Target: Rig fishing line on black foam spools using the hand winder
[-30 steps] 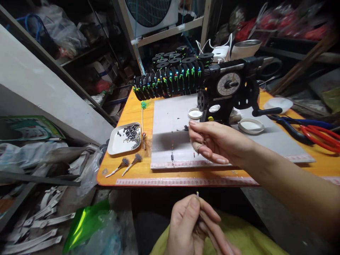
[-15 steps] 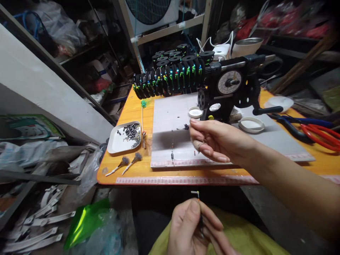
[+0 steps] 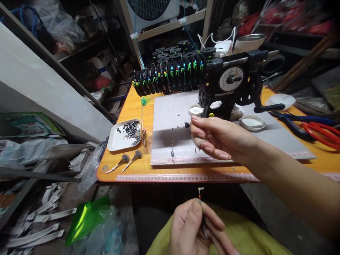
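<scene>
Pinching a thin segmented piece [image 3: 200, 194] between thumb and forefinger, the left hand [image 3: 196, 226] is at five o'clock, its fingers closed narrowly. Farther, near three o'clock, the right hand [image 3: 211, 138] is in front of the pale board [image 3: 162, 148] on the desk [image 3: 113, 171], its fingers half curled, the thumb and forefinger tips near each other; whether they hold a fine thread, I cannot tell. The segmented piece stands up toward twelve o'clock, with a pale bent tip, orange bits under it and a dark part lower. The left fingers partly cover this dark part, and the lower edge cuts the left hand. Beyond, the right hand hides some of the board.
</scene>
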Motion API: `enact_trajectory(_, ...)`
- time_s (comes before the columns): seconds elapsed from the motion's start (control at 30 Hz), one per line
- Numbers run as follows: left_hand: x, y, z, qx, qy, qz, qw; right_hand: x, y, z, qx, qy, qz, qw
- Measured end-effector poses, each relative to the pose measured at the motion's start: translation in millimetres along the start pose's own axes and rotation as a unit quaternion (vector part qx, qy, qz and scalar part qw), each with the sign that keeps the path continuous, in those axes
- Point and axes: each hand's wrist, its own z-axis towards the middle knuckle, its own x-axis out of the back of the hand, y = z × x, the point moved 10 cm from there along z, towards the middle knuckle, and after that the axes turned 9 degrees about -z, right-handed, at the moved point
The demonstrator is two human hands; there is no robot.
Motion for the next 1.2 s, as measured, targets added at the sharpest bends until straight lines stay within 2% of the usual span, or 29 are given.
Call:
enact_trajectory(0.2, 10.2, -5, -2, 0.058, 0.053, 0.081, 0.994, 0, -2, -2, 0.006, 0.001, -0.005, 1.0)
enact_trajectory(0.27, 14.7, 1, 2, 0.055, 0.07, 0.141, 0.986, 0, -4, -3, 0.014, -0.002, -0.012, 1.0)
enact_trajectory(0.33, 19.6, 13, 6, 0.042, 0.097, 0.255, 0.961, -1, -9, -3, 0.038, -0.007, -0.042, 0.998)
enact_trajectory(0.37, 21.2, 24, 8, 0.027, 0.116, 0.337, 0.934, -1, -13, -3, 0.055, -0.008, -0.068, 0.996)
enact_trajectory(0.4, 21.3, 36, 10, 0.012, 0.136, 0.428, 0.893, 0, -17, -4, 0.073, -0.009, -0.097, 0.993)
enact_trajectory(0.5, 13.6, 67, 14, 0.01, 0.172, 0.652, 0.739, 0, -27, -6, 0.108, -0.01, -0.179, 0.978)
enact_trajectory(0.57, 2.1, 82, 20, 0.019, 0.159, 0.735, 0.658, 0, -30, -6, 0.114, -0.014, -0.21, 0.971)
enact_trajectory(0.63, -18.8, 98, 31, -0.029, 0.143, 0.782, 0.606, -1, -31, -6, 0.114, -0.021, -0.229, 0.966)
enact_trajectory(0.7, -46.7, 115, 45, -0.129, 0.124, 0.789, 0.588, -3, -32, -7, 0.114, -0.025, -0.241, 0.963)
enact_trajectory(0.77, -69.1, 119, 60, -0.21, 0.087, 0.765, 0.603, -4, -32, -7, 0.115, -0.024, -0.247, 0.962)
enact_trajectory(0.83, -76.6, 112, 77, -0.226, 0.047, 0.725, 0.649, -4, -32, -8, 0.115, -0.024, -0.241, 0.963)
enact_trajectory(0.93, -69.4, 99, 91, -0.205, 0.033, 0.636, 0.743, -2, -27, -7, 0.098, -0.021, -0.182, 0.978)
enact_trajectory(1.07, -51.1, 80, 88, -0.132, 0.034, 0.462, 0.877, -2, -11, -2, 0.031, -0.013, -0.042, 0.999)
enact_trajectory(1.13, -46.1, 73, 81, -0.102, 0.034, 0.395, 0.913, -5, -6, 0, 0.006, -0.014, -0.004, 1.0)
enact_trajectory(1.2, -42.9, 67, 73, -0.082, 0.033, 0.366, 0.926, -4, -5, 1, 0.0, -0.006, 0.01, 1.0)
